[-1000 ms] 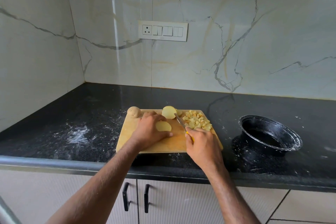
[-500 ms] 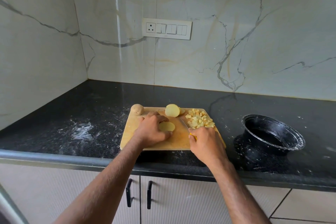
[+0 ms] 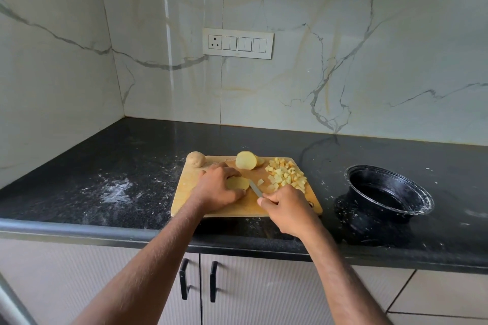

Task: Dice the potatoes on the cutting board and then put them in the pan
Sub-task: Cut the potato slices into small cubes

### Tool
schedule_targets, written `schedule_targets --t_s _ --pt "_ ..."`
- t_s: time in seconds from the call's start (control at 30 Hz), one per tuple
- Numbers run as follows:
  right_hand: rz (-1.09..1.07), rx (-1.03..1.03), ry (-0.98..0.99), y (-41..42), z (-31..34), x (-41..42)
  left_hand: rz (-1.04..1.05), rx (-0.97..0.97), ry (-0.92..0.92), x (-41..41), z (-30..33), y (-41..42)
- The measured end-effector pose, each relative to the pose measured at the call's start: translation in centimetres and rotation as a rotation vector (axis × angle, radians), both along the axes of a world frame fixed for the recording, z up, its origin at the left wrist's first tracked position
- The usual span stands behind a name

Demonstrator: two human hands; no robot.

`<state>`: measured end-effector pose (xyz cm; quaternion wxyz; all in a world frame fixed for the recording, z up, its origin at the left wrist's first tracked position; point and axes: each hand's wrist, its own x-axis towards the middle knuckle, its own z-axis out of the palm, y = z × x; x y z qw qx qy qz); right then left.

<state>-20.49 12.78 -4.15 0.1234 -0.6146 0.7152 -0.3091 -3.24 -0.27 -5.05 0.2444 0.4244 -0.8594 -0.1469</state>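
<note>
On the cutting board [image 3: 211, 208], the left hand [image 3: 217, 187] holds a potato slice [image 3: 239, 183]. The right hand [image 3: 287, 208] grips a knife [image 3: 255, 189] just beside it. The pan [image 3: 389, 192] sits right of the board.

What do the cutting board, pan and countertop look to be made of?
Cutting board: likely wood or bamboo, matte tan surface.
Pan: apparently dark metal, perhaps coated; its thin black rim glints and carries white smears.
Countertop: probably polished black granite, speckled and reflecting the wall.

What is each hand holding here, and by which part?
Left hand holds a potato slice flat on the board, fingers over its top. Right hand grips the knife by its handle.
</note>
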Motion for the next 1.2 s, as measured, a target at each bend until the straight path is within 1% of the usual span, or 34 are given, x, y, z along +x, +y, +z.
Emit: schedule_targets --t_s 0.1,0.3,0.37,0.47,0.53,0.6,0.7,0.8,1.03,1.2 --pt "-0.043 -0.055 0.019 0.4 0.5 -0.8 0.0 0.018 -0.007 0.1 -0.1 0.0" --pt "-0.172 -0.131 0.288 1.2 0.6 -2.1 0.01 0.031 0.055 0.2 0.3 0.3" --pt "-0.196 -0.164 0.272 1.2 0.5 -2.0 -0.008 0.038 0.071 0.2 0.4 0.5" --pt "-0.158 -0.17 0.232 1.1 0.4 -1.3 -0.03 0.048 0.103 0.4 0.6 0.6" --pt "-0.172 -0.158 0.26 1.0 0.2 -0.8 -0.042 0.037 0.082 0.5 0.7 0.5" --pt "-0.199 -0.187 0.239 0.9 0.1 -0.4 -0.056 0.03 0.074 0.6 0.5 0.5" --pt "-0.157 -0.26 0.212 1.0 -0.1 0.9 -0.084 0.04 0.085 0.6 0.5 0.5" --pt "-0.127 -0.294 0.243 1.1 -0.3 1.9 -0.097 0.045 0.059 0.4 0.4 0.4" --pt "-0.136 -0.255 0.276 0.8 -0.5 2.8 -0.056 0.043 0.067 0.2 0.2 0.3" --pt "-0.142 -0.239 0.31 0.7 -0.4 3.1 -0.067 0.035 0.071 0.2 0.2 0.1"
